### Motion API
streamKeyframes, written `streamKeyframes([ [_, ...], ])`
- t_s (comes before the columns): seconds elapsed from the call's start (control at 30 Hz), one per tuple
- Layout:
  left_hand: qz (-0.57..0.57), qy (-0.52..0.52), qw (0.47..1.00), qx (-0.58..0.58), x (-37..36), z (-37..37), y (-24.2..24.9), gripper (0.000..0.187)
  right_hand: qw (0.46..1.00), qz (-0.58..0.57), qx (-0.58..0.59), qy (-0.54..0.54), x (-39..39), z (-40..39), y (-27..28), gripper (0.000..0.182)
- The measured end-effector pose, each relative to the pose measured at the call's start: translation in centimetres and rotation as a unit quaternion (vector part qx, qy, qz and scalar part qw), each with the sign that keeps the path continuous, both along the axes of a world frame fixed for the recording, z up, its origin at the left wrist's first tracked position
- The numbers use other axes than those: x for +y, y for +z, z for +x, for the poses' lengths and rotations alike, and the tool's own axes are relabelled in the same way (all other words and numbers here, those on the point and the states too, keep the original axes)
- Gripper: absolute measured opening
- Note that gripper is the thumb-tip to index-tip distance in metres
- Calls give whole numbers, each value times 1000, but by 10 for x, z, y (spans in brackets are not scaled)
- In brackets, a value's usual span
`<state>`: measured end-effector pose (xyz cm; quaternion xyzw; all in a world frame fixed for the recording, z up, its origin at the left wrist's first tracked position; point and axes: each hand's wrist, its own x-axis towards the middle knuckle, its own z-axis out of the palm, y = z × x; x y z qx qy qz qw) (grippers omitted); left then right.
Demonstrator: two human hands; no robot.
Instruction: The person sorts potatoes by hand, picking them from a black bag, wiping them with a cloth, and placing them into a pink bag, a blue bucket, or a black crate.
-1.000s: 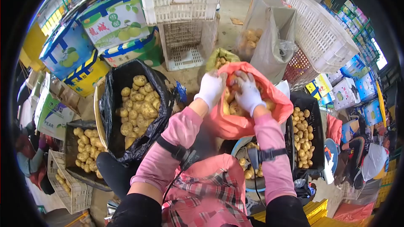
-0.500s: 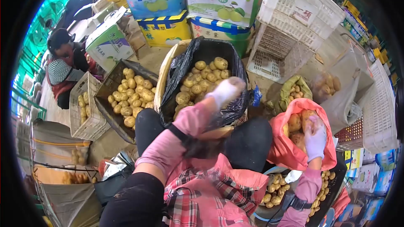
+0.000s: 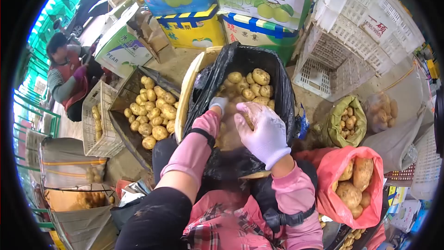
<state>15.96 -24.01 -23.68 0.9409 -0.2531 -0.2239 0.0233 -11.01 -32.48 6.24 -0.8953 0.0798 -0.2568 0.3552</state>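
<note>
A basket lined with a black plastic bag point(image 3: 283, 76) stands between my knees, with potatoes point(image 3: 262, 77) inside. My left hand point(image 3: 220, 103), in a white glove, reaches down among them on the left side; its fingers are blurred and partly hidden. Over the right part of the same basket is my gloved right hand point(image 3: 264, 132). Its thumb and fingers curl around a potato point(image 3: 248, 121), of which only a strip shows. By my right knee, a pink-red sack point(image 3: 319, 206) holds several larger potatoes point(image 3: 349, 193).
A dark bin point(image 3: 121, 132) of potatoes stands left of the basket, beside a white crate point(image 3: 99, 143). Fruit boxes point(image 3: 187, 30) and white crates point(image 3: 356, 23) are stacked behind. A green sack point(image 3: 334, 127) sits at the right. Another person point(image 3: 69, 76) crouches at the far left.
My right hand has left the pink-red sack and come over the black-lined basket. My left hand has moved from the basket's right side to its left. The view has shifted.
</note>
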Motion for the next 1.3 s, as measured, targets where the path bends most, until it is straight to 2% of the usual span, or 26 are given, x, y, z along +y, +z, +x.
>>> streamKeyframes([
  [0.07,-68,201,977,0,-17,-3,-8,34,1000,-2,-6,-31,-10,5,2,22],
  [0.13,94,111,988,-49,-33,-2,-32,32,999,13,1,-46,-18,5,2,26],
  [0.2,238,19,966,-99,-47,0,-49,31,997,28,37,-56,-19,7,3,26],
  [0.27,130,118,981,-88,-37,5,-69,30,996,46,49,-56,-17,9,1,26],
  [0.3,-39,250,966,-56,-26,11,-70,29,996,48,42,-59,-16,10,0,25],
  [0.33,-277,379,869,152,-22,21,-86,31,996,51,32,-61,-15,13,1,25],
  [0.37,-444,524,660,306,-19,30,-100,33,995,64,32,-65,-14,14,2,25],
  [0.43,-553,515,516,404,-20,-17,16,36,993,85,36,-72,-16,11,0,24],
  [0.47,-612,405,585,345,-21,-22,17,38,993,86,19,-84,-17,8,0,22],
  [0.5,-656,284,641,279,-22,-25,10,44,981,178,18,-75,-20,7,-7,21],
  [0.53,-698,234,591,331,-25,-45,51,45,973,210,16,-92,-23,2,-5,22],
  [0.6,-723,185,428,509,-24,-84,133,48,956,265,5,-123,-30,-5,-2,23],
  [0.7,-686,143,305,645,-6,-145,252,51,952,290,-48,-84,-41,-12,-5,58],
  [0.73,-666,135,270,682,-1,-158,273,52,939,334,-65,-49,-40,-16,4,68],
  [0.83,-683,124,318,646,9,-187,295,59,882,453,-114,65,-30,-23,26,95],
  [0.87,-654,63,290,696,14,-189,297,54,858,485,-131,107,-27,-24,29,100],
  [0.9,-683,57,411,601,15,-198,302,52,831,515,-147,148,-26,-25,31,105],
  [0.93,-697,48,520,491,12,-212,309,50,882,430,-160,111,-27,-19,20,107],
  [1.0,-644,-99,733,194,12,-214,306,46,909,370,-175,75,-26,-18,19,106],
  [1.03,-597,-134,791,28,11,-215,305,43,921,340,-181,55,-24,-19,22,106],
  [1.07,-606,-131,784,25,8,-216,305,43,902,392,-175,43,-22,-24,27,89],
  [1.13,-588,-140,790,-102,-1,-224,310,42,927,311,-210,-11,-32,-16,15,72],
  [1.17,-631,-75,772,6,-8,-233,315,41,936,269,-225,-39,-37,-14,10,64],
  [1.2,-662,-9,740,114,-16,-242,325,40,929,258,-253,-86,-39,-16,13,42],
  [1.23,-681,56,695,223,-25,-249,330,39,918,282,-262,-95,-43,-19,16,37],
  [1.3,-684,26,695,219,-46,-248,319,47,896,327,-277,-116,-56,-27,19,29],
])
